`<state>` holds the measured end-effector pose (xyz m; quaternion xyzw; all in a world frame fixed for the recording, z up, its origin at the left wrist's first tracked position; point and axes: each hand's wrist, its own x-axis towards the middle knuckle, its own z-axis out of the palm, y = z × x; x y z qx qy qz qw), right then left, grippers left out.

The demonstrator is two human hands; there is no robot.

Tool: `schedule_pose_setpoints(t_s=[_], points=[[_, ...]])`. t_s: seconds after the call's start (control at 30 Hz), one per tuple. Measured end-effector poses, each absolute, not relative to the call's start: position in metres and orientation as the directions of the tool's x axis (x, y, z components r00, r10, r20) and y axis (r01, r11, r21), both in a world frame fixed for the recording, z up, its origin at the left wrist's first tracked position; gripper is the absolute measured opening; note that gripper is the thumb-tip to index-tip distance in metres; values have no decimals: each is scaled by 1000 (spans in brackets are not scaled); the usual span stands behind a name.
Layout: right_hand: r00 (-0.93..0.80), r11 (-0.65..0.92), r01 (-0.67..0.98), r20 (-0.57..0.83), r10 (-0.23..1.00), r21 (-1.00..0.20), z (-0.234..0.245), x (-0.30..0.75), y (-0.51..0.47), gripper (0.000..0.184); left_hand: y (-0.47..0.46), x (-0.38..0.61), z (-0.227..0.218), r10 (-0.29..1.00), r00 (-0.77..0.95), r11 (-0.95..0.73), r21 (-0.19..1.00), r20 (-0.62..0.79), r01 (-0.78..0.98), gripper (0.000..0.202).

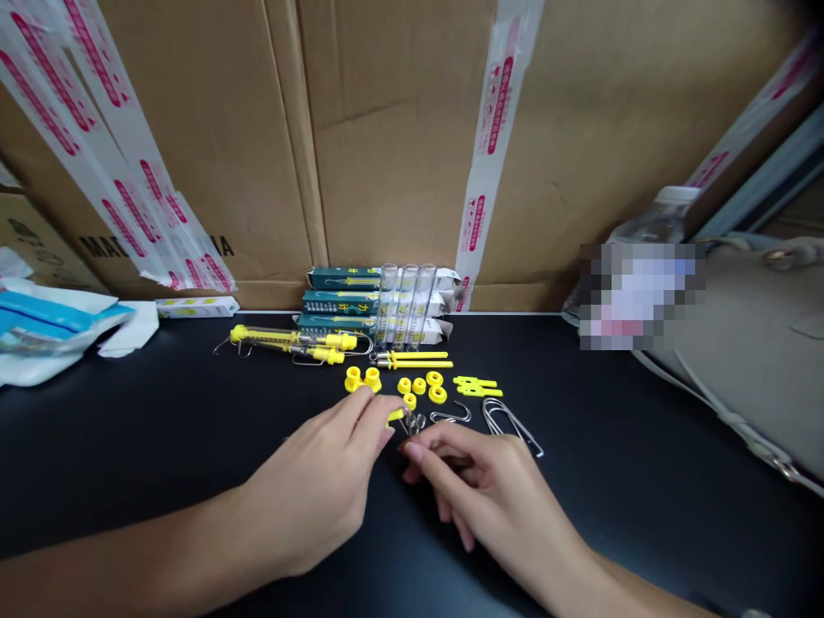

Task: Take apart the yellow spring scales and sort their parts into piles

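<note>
Between our left hand (309, 489) and right hand (486, 502), a small bent wire (413, 423) stands upright, glinting, with a short yellow plastic piece (396, 416) just beside it, at our left fingertips (390, 412).

There is one left hand (309, 489) and one right hand (495, 489), both from the same person. On the black table (160, 429) I count three teal boxes (341, 300), three clear plastic tubes (405, 305), seven yellow rings (419, 385), two yellow rods (412, 359), two flat yellow pieces (475, 386), two hooked yellow assemblies (289, 343) and two bent steel wires (511, 427).
</note>
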<state>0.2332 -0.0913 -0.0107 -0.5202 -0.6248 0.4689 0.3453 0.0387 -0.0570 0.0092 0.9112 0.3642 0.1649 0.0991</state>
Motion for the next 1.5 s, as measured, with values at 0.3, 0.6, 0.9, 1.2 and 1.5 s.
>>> schedule_pose_setpoints(t_s=[0.3, 0.6, 0.9, 1.2, 1.5], points=[[-328, -190, 87, -208, 922, -978, -13, 230, -87, 44, -58, 38, -10, 657, 658, -751, 252, 367, 610, 78], [-278, -221, -63, -196, 940, -973, -13, 230, -83, 39, -60, 44, -12, 643, 651, -740, 108, 402, 664, 50], [-303, -20, 52, -35, 952, -998, -13, 230, -86, 30, -63, 45, -6, 553, 751, -816, 52, 361, 576, 43], [-148, 153, 279, 115, 982, -948, -7, 229, -87, 27, -64, 45, -10, 571, 727, -780, -25, 381, 625, 44], [-190, -27, 149, -56, 980, -988, -10, 224, -86, 38, -61, 43, -11, 509, 757, -815, -53, 409, 577, 48]])
